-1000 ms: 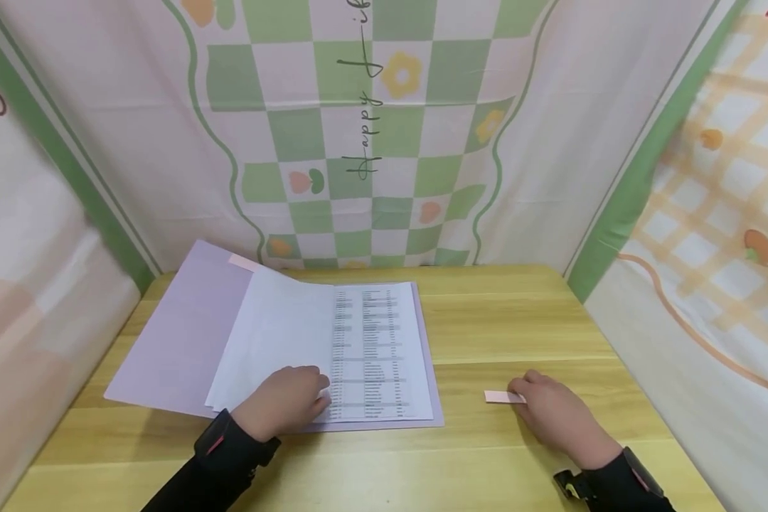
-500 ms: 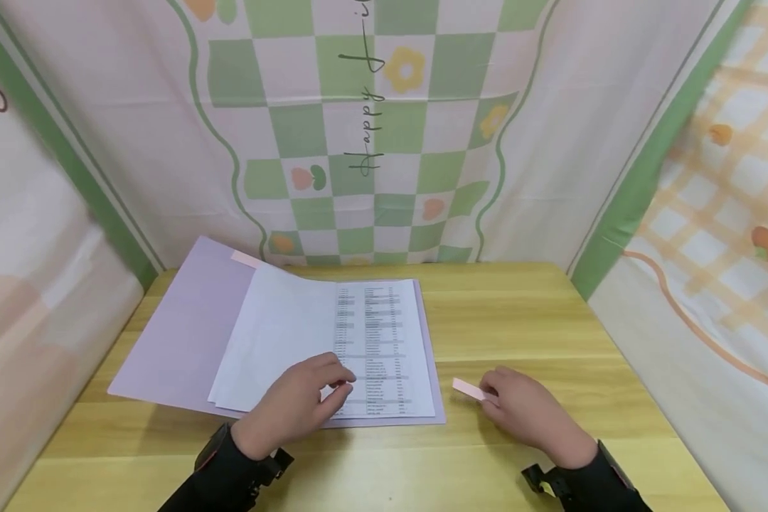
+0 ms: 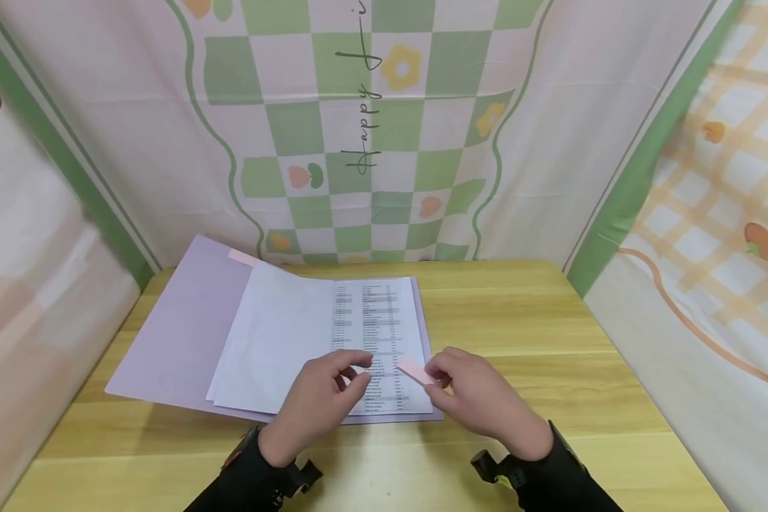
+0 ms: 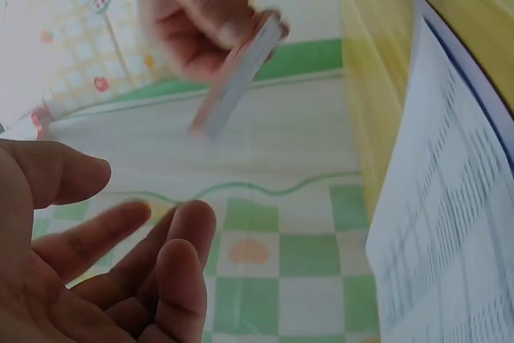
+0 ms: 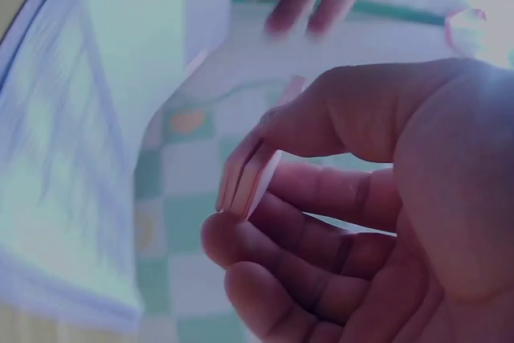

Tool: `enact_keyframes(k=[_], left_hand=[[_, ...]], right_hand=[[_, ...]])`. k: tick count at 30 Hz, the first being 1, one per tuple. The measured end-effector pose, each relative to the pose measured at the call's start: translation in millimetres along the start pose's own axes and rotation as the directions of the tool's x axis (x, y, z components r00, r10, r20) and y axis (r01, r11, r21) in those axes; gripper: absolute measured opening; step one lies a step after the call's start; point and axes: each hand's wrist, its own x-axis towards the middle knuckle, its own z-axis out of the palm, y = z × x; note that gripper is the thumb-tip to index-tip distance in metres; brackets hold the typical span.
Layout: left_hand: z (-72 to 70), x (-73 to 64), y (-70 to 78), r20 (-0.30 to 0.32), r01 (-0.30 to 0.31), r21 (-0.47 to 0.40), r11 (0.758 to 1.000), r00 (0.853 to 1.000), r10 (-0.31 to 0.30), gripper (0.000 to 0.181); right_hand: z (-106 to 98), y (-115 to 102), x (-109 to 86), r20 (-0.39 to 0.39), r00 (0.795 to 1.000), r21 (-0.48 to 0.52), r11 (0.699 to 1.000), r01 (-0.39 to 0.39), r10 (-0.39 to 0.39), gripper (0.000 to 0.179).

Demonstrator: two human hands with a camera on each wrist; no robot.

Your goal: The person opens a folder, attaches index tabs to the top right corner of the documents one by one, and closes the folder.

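My right hand point(image 3: 476, 387) pinches a narrow pad of pink sticky notes point(image 3: 416, 371) between thumb and fingers. In the right wrist view the pad's layered edge point(image 5: 247, 178) shows between the fingertips. Over the printed sheet point(image 3: 380, 313), my left hand point(image 3: 326, 391) hovers with fingers bent and parted, holding nothing. The left wrist view shows a gap between its thumb and fingers, apart from the pad. Beneath both hands lies an open lilac folder point(image 3: 173, 334), its left cover partly raised. A blank white page point(image 3: 275, 327) is turned to the left.
A pink sticky strip point(image 3: 242, 257) juts from the turned page's top edge onto the lilac cover. The wooden table point(image 3: 505, 306) extends right of the folder. Patterned cloth point(image 3: 397, 171) hangs behind the table and at both sides.
My right hand has carried the pink pad left, from the table to above the folder's right edge. My left hand has shifted right over the printed sheet, its thumb and fingers parting.
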Motion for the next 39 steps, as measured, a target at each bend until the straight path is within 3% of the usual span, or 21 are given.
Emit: enact_keyframes(k=[4, 7, 11, 14, 22, 27, 33, 39], left_hand=[[4.8, 2.1, 4.8, 0.031, 0.063, -0.14, 0.988, 0.998, -0.059, 0.041], [6.1, 3.5, 7.3, 0.053, 0.103, -0.295, 0.95, 0.994, -0.091, 0.044], [6.3, 5.3, 7.5, 0.076, 0.094, -0.477, 0.874, 0.995, -0.066, 0.038], [6.5, 5.6, 5.6, 0.084, 0.06, -0.523, 0.85, 0.996, -0.019, 0.033], [6.5, 4.1, 3.0, 0.032, -0.073, -0.479, 0.875, 0.994, 0.101, 0.025], [4.9, 3.2, 3.4, 0.023, -0.075, -0.471, 0.879, 0.995, 0.097, 0.026], [5.9, 2.3, 2.1, 0.022, -0.064, -0.449, 0.891, 0.996, 0.083, 0.025], [6.0, 2.2, 3.2, 0.019, -0.078, -0.424, 0.902, 0.995, 0.096, 0.024]], right_hand=[[0, -20, 11.1, -0.061, 0.994, 0.082, 0.992, 0.093, -0.088, 0.007], [1, -30, 14.5, -0.12, 0.983, 0.132, 0.979, 0.153, -0.137, 0.009], [3, -38, 13.3, -0.165, 0.975, 0.17, 0.97, 0.174, -0.146, 0.009], [4, -40, 11.1, -0.17, 0.977, 0.171, 0.973, 0.157, -0.128, 0.009], [9, -44, 12.9, -0.232, 0.961, 0.138, 0.973, 0.183, -0.148, 0.013], [11, -45, 12.8, -0.276, 0.95, 0.119, 0.975, 0.187, -0.149, 0.017], [12, -45, 11.0, -0.273, 0.955, 0.109, 0.983, 0.149, -0.115, 0.018], [8, -45, 11.6, -0.268, 0.961, 0.184, 0.976, 0.117, -0.065, 0.015]])
